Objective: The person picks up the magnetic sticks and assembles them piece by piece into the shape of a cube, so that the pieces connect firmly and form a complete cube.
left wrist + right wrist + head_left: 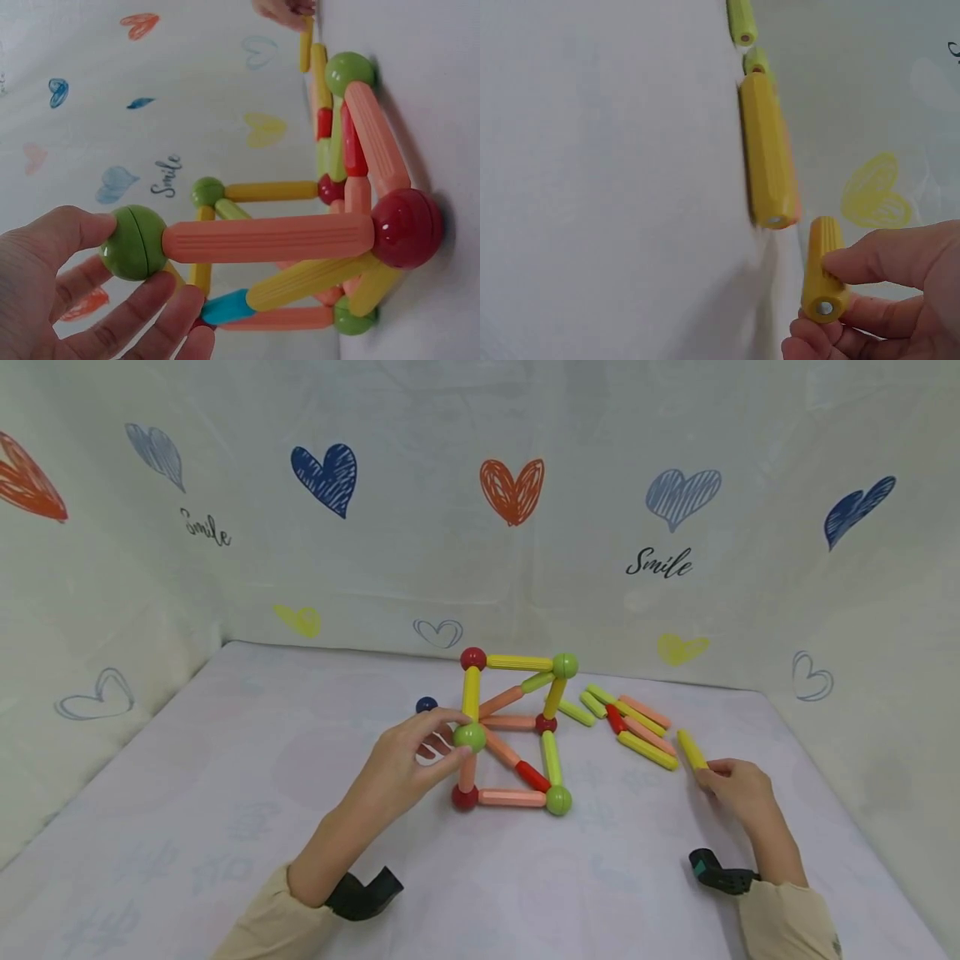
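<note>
A frame of magnetic sticks and balls (513, 797) stands on the table, with red and green balls at its corners. My left hand (405, 764) pinches the green ball (135, 241) at its near upper left corner between thumb and fingers. In the left wrist view a salmon stick (270, 238) joins that ball to a red ball (407, 228) at the base. At the right, my right hand (738, 789) holds a yellow magnetic stick (825, 274) between thumb and fingers, apart from the frame. One metal-tipped end of this stick shows in the right wrist view.
Several loose sticks, among them a yellow one (648, 750) and a salmon one (645, 712), lie in a group right of the frame. A dark blue ball (426, 704) sits behind my left hand. A white cloth backdrop (420, 560) with hearts rises behind the table.
</note>
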